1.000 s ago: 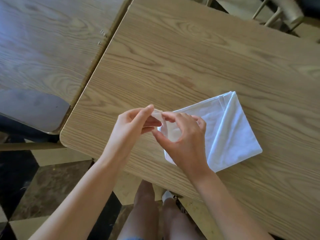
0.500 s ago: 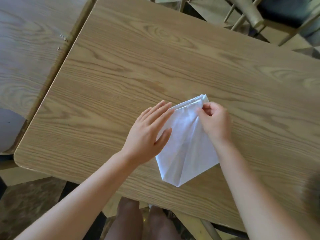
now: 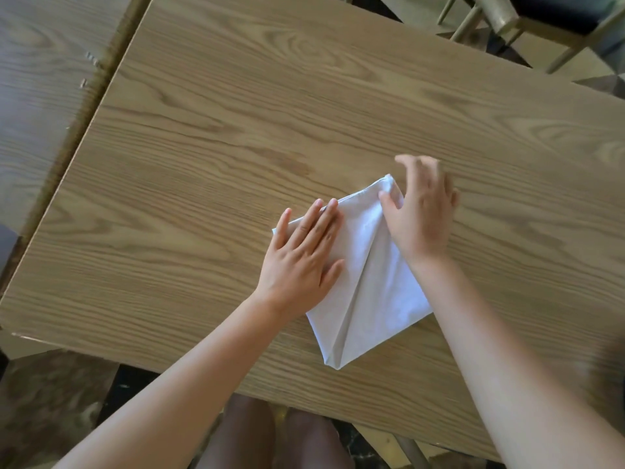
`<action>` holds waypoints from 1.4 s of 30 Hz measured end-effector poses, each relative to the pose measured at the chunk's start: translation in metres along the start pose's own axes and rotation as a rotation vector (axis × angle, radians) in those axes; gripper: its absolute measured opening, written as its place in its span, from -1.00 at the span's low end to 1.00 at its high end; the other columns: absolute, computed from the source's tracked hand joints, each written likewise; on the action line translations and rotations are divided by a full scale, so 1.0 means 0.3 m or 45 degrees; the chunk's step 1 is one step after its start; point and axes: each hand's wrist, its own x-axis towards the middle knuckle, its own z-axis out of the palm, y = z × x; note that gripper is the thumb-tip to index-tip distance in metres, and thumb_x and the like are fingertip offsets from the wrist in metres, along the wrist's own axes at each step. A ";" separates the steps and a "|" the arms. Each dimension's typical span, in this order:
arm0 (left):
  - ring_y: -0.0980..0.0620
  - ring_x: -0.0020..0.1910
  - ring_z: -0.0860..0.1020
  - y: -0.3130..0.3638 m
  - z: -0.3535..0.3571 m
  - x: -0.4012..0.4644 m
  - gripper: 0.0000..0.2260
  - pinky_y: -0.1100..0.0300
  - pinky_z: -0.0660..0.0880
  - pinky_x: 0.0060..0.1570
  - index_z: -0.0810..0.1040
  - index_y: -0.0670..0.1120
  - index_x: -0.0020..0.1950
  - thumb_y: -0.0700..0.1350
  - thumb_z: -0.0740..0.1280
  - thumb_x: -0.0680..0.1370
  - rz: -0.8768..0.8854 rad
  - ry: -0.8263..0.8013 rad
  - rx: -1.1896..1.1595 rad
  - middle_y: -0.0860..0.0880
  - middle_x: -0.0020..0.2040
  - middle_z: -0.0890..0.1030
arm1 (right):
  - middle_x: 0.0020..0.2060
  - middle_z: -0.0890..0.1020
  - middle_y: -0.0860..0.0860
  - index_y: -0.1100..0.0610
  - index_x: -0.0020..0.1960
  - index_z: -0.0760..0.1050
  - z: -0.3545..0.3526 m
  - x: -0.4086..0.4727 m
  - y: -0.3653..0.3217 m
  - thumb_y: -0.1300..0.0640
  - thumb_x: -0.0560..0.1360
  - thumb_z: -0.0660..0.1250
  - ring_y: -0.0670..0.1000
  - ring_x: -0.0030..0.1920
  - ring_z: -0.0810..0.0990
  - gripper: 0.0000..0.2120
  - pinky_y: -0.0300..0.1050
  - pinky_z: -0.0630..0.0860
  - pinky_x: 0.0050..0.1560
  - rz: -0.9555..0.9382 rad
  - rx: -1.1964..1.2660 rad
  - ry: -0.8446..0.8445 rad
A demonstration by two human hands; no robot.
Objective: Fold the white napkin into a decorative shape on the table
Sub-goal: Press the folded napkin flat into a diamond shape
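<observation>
Pressing flat: my left hand [image 3: 304, 262], fingers spread and palm down, lies on the left flap of the white napkin [image 3: 368, 292]. My right hand [image 3: 419, 214], fingers loosely splayed and gripping nothing, rests at the far right corner, blurred. Napkin: on the bench [image 3: 236, 137], near its front edge, folded to a kite shape with the point toward me and a centre crease. Progress, as I judge it: side flaps folded in; further folds and final shaping not yet done.
</observation>
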 end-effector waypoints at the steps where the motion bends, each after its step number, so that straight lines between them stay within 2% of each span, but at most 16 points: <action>1: -0.03 0.47 0.19 0.000 0.001 -0.003 -0.47 -0.10 0.05 0.43 0.30 -0.16 0.45 0.09 0.08 0.56 -0.010 -0.007 0.014 -0.06 0.48 0.27 | 0.30 0.46 0.11 0.09 0.30 0.41 0.008 -0.005 0.008 0.19 0.44 0.30 0.17 0.33 0.38 -0.58 0.13 0.30 0.23 -0.169 -0.056 -0.031; 3: -0.01 0.47 0.17 -0.009 0.000 -0.011 -0.46 -0.08 0.03 0.44 0.28 -0.17 0.46 0.11 0.08 0.56 -0.026 -0.005 0.036 -0.05 0.49 0.26 | 0.42 0.35 0.09 0.12 0.40 0.33 0.028 -0.011 0.032 0.21 0.54 0.20 0.15 0.45 0.24 -0.57 0.21 0.20 0.36 -0.416 -0.103 -0.179; 6: 0.01 0.48 0.12 -0.038 -0.008 -0.027 -0.42 -0.07 0.00 0.44 0.23 -0.17 0.48 0.13 0.06 0.55 -0.039 -0.042 0.069 -0.06 0.50 0.22 | 0.51 0.13 0.05 0.11 0.50 0.10 0.052 -0.024 0.076 0.04 0.60 0.06 0.07 0.51 0.08 -0.51 0.21 -0.02 0.45 -0.430 -0.083 -0.409; 9: 0.02 0.49 0.10 -0.048 -0.020 -0.042 -0.40 -0.14 -0.07 0.43 0.20 -0.17 0.49 0.15 0.04 0.55 -0.041 -0.092 0.126 -0.06 0.51 0.19 | 0.53 0.01 0.02 0.09 0.52 -0.04 0.062 -0.029 0.091 -0.09 0.58 -0.10 0.04 0.52 0.00 -0.44 0.19 -0.09 0.45 -0.458 -0.143 -0.459; 13: 0.03 0.49 0.13 -0.034 -0.041 0.054 -0.44 -0.19 -0.10 0.43 0.18 -0.13 0.50 0.16 0.00 0.59 0.022 -0.009 0.139 -0.06 0.51 0.19 | 0.53 -0.03 -0.02 0.07 0.52 -0.08 0.066 -0.023 0.089 -0.10 0.56 -0.16 0.02 0.52 -0.02 -0.43 0.19 -0.08 0.45 -0.449 -0.172 -0.470; 17: -0.02 0.48 0.17 -0.056 -0.056 0.155 -0.45 -0.21 0.04 0.42 0.18 -0.12 0.50 0.14 -0.01 0.59 0.434 -0.131 0.170 -0.07 0.50 0.22 | 0.53 0.00 0.00 0.07 0.52 -0.07 0.065 -0.020 0.095 -0.01 0.58 -0.11 0.00 0.52 -0.02 -0.47 0.19 -0.09 0.45 -0.452 -0.149 -0.471; 21: 0.02 0.51 0.06 -0.103 -0.040 0.085 -0.47 -0.14 -0.04 0.46 0.08 0.01 0.53 0.16 -0.05 0.58 1.005 -0.366 0.156 0.03 0.53 0.12 | 0.53 0.02 0.00 0.08 0.52 -0.05 0.069 -0.023 0.101 0.05 0.58 -0.04 -0.01 0.52 -0.01 -0.48 0.17 -0.10 0.45 -0.453 -0.133 -0.444; 25: 0.01 0.51 0.02 -0.076 -0.051 -0.091 -0.48 -0.09 -0.08 0.44 0.07 0.01 0.53 0.14 -0.02 0.59 1.208 -0.475 0.098 0.07 0.53 0.10 | 0.54 0.00 -0.01 0.07 0.52 -0.08 0.069 -0.023 0.102 0.03 0.58 -0.05 -0.02 0.52 -0.03 -0.47 0.17 -0.11 0.46 -0.454 -0.132 -0.443; 28: 0.01 0.51 0.01 -0.044 -0.059 -0.217 -0.44 -0.03 -0.07 0.43 0.03 -0.09 0.53 0.13 -0.01 0.59 1.162 -0.516 0.103 0.00 0.54 0.08 | 0.54 -0.04 -0.02 0.06 0.52 -0.11 0.069 -0.026 0.101 0.04 0.60 -0.05 -0.03 0.52 -0.06 -0.47 0.16 -0.14 0.46 -0.451 -0.148 -0.456; 30: 0.02 0.51 0.02 -0.030 -0.069 -0.249 -0.42 -0.02 0.01 0.45 0.04 -0.13 0.53 0.12 0.04 0.59 1.182 -0.537 0.073 -0.05 0.54 0.09 | 0.54 -0.05 -0.02 0.06 0.52 -0.12 0.069 -0.028 0.100 0.04 0.60 -0.03 -0.03 0.52 -0.07 -0.47 0.16 -0.14 0.47 -0.451 -0.154 -0.456; 32: 0.03 0.50 0.11 -0.012 -0.082 -0.218 -0.44 -0.01 0.11 0.45 0.11 -0.13 0.52 0.07 0.08 0.58 1.158 -0.450 -0.071 -0.07 0.52 0.16 | 0.54 -0.03 -0.02 0.07 0.52 -0.10 0.070 -0.028 0.098 0.04 0.60 -0.03 -0.03 0.52 -0.06 -0.47 0.17 -0.13 0.47 -0.451 -0.157 -0.445; 33: 0.02 0.49 0.15 0.006 -0.084 -0.177 -0.48 -0.02 0.08 0.45 0.15 -0.12 0.50 0.05 0.06 0.58 1.039 -0.329 -0.127 -0.08 0.51 0.19 | 0.54 -0.02 -0.01 0.07 0.52 -0.09 0.070 -0.028 0.098 0.03 0.60 -0.05 -0.03 0.52 -0.05 -0.47 0.17 -0.12 0.47 -0.452 -0.156 -0.441; 35: -0.01 0.49 0.16 0.045 -0.080 -0.048 -0.50 -0.04 -0.01 0.44 0.18 -0.12 0.49 0.07 -0.01 0.59 0.612 -0.071 -0.137 -0.09 0.49 0.20 | 0.54 0.00 -0.01 0.07 0.52 -0.07 0.069 -0.028 0.098 0.00 0.57 -0.10 -0.03 0.52 -0.04 -0.46 0.17 -0.10 0.46 -0.452 -0.148 -0.434; 36: -0.02 0.49 0.15 0.061 -0.079 0.023 -0.49 -0.06 -0.02 0.44 0.19 -0.13 0.49 0.08 -0.02 0.60 0.417 -0.023 -0.097 -0.10 0.50 0.20 | 0.54 0.01 -0.02 0.07 0.52 -0.06 0.069 -0.029 0.099 0.00 0.56 -0.11 -0.03 0.52 -0.03 -0.46 0.16 -0.10 0.46 -0.451 -0.142 -0.428; 39: 0.01 0.51 0.07 0.060 -0.046 0.140 -0.44 -0.08 -0.05 0.46 0.10 -0.12 0.51 0.13 -0.03 0.58 0.155 -0.143 0.047 -0.07 0.53 0.13 | 0.53 0.02 -0.01 0.07 0.52 -0.04 0.073 -0.028 0.101 0.03 0.57 -0.06 -0.02 0.52 -0.01 -0.47 0.18 -0.08 0.46 -0.455 -0.140 -0.427; 42: 0.04 0.51 0.03 -0.008 -0.017 0.115 -0.40 -0.04 -0.09 0.45 0.07 -0.11 0.53 0.18 -0.06 0.56 0.076 -0.184 0.100 -0.04 0.54 0.09 | 0.54 0.02 0.00 0.08 0.52 -0.05 0.076 -0.026 0.103 0.02 0.58 -0.04 -0.01 0.52 0.00 -0.46 0.19 -0.07 0.45 -0.470 -0.153 -0.414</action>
